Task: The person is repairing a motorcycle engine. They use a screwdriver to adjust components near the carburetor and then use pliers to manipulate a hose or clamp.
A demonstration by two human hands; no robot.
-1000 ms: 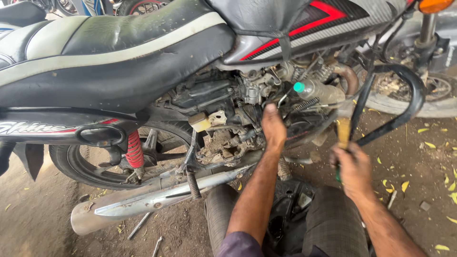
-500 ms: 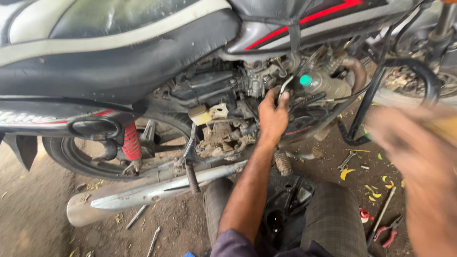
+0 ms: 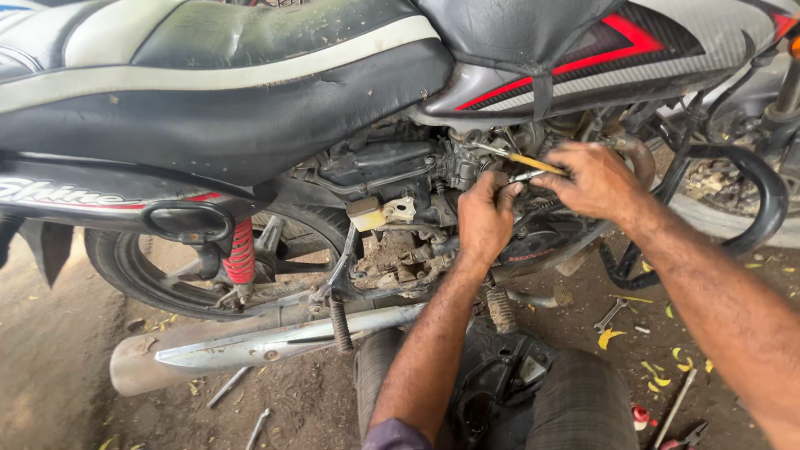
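Beneath the motorcycle's seat (image 3: 233, 92), the right hand (image 3: 593, 179) grips a yellow-handled screwdriver (image 3: 527, 160) aimed at the carburetor (image 3: 458, 167), while the left hand (image 3: 485, 218), fingers curled, pinches a small metal part (image 3: 527, 176) beside it.

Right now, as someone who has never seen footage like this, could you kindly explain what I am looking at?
One camera, worn on a person's head, looks down at their own bare hands. They sit beside a motorcycle with its engine exposed. The right hand holds a yellow-handled screwdriver, its tip pointing into the engine. The left hand pinches something small beside it; what it is I cannot tell. On the dirt floor lie a spanner, pliers, loose rods and yellow petals. The silver exhaust runs low under the engine.
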